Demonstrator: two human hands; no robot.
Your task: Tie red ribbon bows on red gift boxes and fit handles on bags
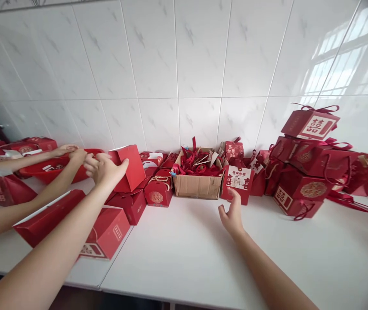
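Note:
My left hand [103, 170] is at the left, its fingers spread and its thumb lying in front of a plain red paper box [134, 168]. Whether it presses on that box I cannot tell. Over the white table, my right hand [232, 215] has thumb and forefinger apart and nothing between them. Its fingertip is at the lower front of a red gift box [246, 191] with a white printed label. Between my hands, near the wall, stands a cardboard box [197, 186] full of dark red ribbons [196, 161] and tags.
Another person's hands [74, 154] reach over a red basin [88, 172] at the left. Red boxes [109, 230] lie nearer on that side. A stack of red gift boxes [314, 187] with ribbon bows rises at the right. Behind is a tiled wall [199, 64].

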